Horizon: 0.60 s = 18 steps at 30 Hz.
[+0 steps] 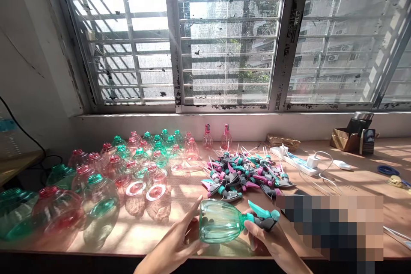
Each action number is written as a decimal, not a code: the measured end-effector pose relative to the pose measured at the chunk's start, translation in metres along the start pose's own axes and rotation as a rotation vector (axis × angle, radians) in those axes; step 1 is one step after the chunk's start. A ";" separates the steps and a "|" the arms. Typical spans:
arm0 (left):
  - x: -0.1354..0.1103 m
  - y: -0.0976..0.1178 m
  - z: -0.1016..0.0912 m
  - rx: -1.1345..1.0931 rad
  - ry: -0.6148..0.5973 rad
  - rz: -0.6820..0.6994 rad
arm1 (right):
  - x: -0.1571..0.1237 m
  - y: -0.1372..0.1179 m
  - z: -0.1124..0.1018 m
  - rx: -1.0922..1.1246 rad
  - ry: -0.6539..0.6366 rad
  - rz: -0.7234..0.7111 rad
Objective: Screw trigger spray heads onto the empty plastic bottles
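Observation:
I hold a clear green plastic bottle (220,222) on its side just above the table's front edge. My left hand (180,239) cups its base, fingers spread along the wall. My right hand (268,239) is wrapped round the neck end, where a teal and grey spray trigger head (265,217) sits on the bottle. Behind it lies a pile of loose trigger heads (245,173) in pink, teal and grey with thin white dip tubes.
Several empty pink and green bottles (128,167) crowd the wooden table (353,180) at the left; two pink ones (216,137) stand by the sill. A white power strip (297,162), charger, cardboard box (345,139) and blue tape roll (388,170) lie at the right. A blurred patch covers the lower right.

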<state>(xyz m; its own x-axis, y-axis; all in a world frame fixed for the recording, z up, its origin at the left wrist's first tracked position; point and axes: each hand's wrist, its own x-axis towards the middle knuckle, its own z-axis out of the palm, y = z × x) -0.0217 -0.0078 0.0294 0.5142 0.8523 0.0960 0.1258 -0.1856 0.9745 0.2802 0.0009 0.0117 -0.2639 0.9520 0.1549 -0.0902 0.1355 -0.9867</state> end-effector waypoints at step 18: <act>0.001 -0.004 0.000 -0.008 -0.015 0.030 | 0.005 0.014 -0.004 0.000 0.011 0.004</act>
<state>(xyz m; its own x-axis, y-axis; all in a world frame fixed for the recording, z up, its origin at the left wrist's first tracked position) -0.0218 -0.0061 0.0260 0.5306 0.8388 0.1221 0.1035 -0.2071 0.9728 0.2813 0.0087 -0.0014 -0.2533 0.9556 0.1504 -0.0896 0.1317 -0.9872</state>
